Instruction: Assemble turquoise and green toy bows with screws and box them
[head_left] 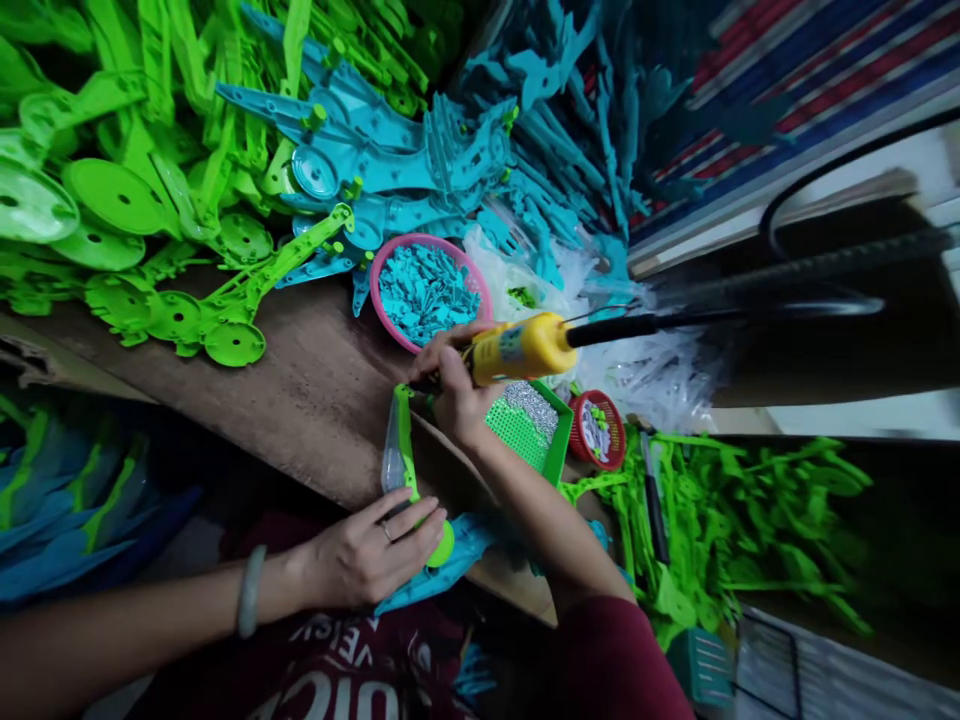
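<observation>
My right hand (459, 395) is wrapped round a yellow electric screwdriver (525, 350), whose black cord runs off to the right. The tool's tip points left and down, near the upper end of a bright green plastic arm (405, 440); I cannot tell whether it touches. My left hand (382, 545) grips the lower end of that arm, fingers over a round green disc (442, 545). A clear plastic piece (391, 460) runs along the arm's left side. Beneath lies a blue plastic part (424, 590) at the bench's near edge.
On the brown bench (315, 400) stand a pink basket (379, 320) of small blue pieces, a green tray (556, 455) of small metal pieces and a red basket (616, 450). Piles of green parts (120, 195) and blue parts (382, 150) rise behind. More green parts (720, 520) lie right.
</observation>
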